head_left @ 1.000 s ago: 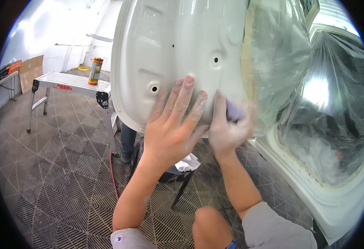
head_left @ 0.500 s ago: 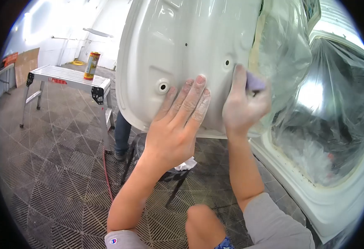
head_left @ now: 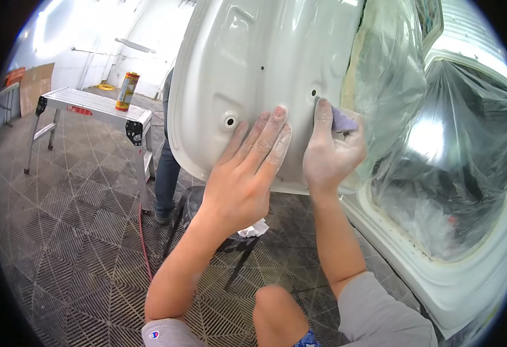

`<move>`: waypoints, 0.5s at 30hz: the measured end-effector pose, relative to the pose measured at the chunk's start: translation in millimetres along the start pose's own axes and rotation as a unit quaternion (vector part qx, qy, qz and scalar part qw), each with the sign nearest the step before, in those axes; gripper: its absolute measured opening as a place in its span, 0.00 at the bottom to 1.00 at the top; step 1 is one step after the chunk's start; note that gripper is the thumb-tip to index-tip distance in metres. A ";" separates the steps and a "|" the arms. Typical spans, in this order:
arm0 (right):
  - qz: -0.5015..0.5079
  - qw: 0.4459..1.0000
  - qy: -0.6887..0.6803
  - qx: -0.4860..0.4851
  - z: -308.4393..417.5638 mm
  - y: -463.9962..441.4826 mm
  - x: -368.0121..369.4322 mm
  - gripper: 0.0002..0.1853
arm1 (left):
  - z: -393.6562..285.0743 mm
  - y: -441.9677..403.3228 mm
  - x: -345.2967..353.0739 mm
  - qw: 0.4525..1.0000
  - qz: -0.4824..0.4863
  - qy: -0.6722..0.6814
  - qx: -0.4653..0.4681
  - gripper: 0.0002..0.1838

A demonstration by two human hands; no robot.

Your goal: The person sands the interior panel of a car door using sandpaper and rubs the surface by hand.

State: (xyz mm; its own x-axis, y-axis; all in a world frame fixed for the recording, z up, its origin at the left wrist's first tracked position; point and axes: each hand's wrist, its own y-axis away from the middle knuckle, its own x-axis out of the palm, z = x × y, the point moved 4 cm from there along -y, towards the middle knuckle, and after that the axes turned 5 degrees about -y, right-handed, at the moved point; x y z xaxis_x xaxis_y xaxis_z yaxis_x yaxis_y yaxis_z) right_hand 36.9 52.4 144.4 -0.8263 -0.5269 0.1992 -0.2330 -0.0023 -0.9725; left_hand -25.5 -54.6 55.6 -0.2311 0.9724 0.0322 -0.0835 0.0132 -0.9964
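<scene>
Compared with a second ago, the right hand [head_left: 333, 153] has slid up the glossy white moulded metal panel [head_left: 288, 46] and now sits just below and right of a small dark round hole [head_left: 314, 93], while the left hand [head_left: 242, 191] has stayed low on the panel with its fingers drawn closer together. So yeah, what's in play is a light purple wedge-looking pad [head_left: 343, 120], pinched in that right hand against the panel's lower right, thumb pointing up beside it. Can't really tell how much of the pad touches the surface, since the hand covers it. Left one's holding nothing that I can see: flat, fingers extended, dusty white fingertips on the panel near a bigger hole with a raised rim [head_left: 230, 122]. To the right of the pad you've got cloudy clear plastic sheeting [head_left: 389, 75], then white bodywork [head_left: 351, 211] with more clear plastic over its opening. Below the panel there's a black stool [head_left: 192, 199] with a crumpled white cloth or paper [head_left: 254, 229] on it, and another person's dark trouser leg [head_left: 167, 173] behind. Further left, a silver metal platform bench [head_left: 94, 105] holds a yellow and red cylindrical can [head_left: 127, 91], all on dark ribbed floor tiles [head_left: 80, 231].
</scene>
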 end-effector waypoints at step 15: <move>0.014 0.995 0.058 -0.076 0.6 6.5 1.7 0.09 | 1.5 0.4 0.8 1.000 -0.013 -0.002 0.002 0.36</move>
State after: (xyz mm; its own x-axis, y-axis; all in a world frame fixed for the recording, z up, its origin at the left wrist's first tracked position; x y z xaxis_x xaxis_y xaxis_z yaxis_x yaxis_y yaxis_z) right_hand 34.4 50.9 138.3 -0.8847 -0.4240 0.1936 -0.2771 0.1444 -0.9499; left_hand -27.1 -54.1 55.4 -0.2326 0.9708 0.0586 -0.0934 0.0376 -0.9949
